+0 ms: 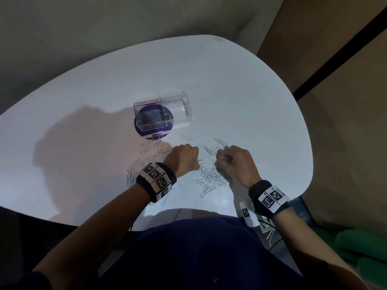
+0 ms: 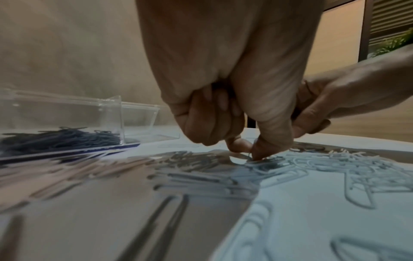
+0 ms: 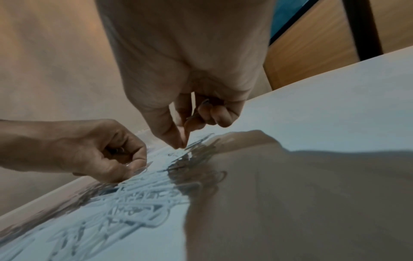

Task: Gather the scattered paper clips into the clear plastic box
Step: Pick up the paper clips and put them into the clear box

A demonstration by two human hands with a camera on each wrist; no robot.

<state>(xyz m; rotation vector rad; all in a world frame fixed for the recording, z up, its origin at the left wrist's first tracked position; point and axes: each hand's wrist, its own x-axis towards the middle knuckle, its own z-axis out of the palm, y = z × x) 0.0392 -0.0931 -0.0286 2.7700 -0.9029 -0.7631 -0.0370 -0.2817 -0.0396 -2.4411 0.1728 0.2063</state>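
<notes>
Many silver paper clips lie scattered on the white table, heaped between my hands. The clear plastic box stands beyond them with its lid off; its left compartment holds a pile of clips. My left hand is curled knuckles-up over the heap; its thumb and forefinger pinch a paper clip at the table surface. My right hand is just to its right, thumb and forefinger tips pinched together on clips, with more wire showing inside its curled fingers.
A round purple mat lies under the box. More clips spread left of my left hand and toward the near edge. The table's near edge curves in front of my body; a tagged device hangs at the right.
</notes>
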